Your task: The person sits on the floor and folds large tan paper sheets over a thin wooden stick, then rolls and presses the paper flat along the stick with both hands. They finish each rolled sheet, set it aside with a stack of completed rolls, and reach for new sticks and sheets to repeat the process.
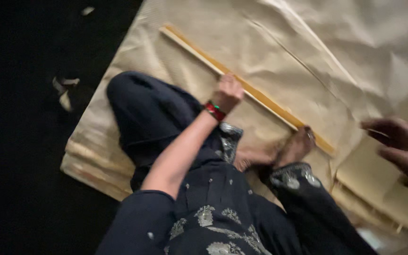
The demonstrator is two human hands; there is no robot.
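A big stack of tan paper sheets [270, 61] lies on the dark floor [24, 165]. A long wooden ruler [265, 100] lies across the top sheet. The left hand [227, 92] presses it down, fingers curled together on it. A bare foot [296, 145] pins its other end. The right hand [402, 151] hovers, blurry, fingers loosely apart, partly cut off. The ruler could slip if the hand lifts.

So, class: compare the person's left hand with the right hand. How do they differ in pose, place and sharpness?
The left hand presses down on the long wooden stick; the right hand hangs open at the frame's edge, touching nothing visible. The left hand has a red wristband; the right shows none. The left is sharp, the right blurred. Both are over tan paper sheets.
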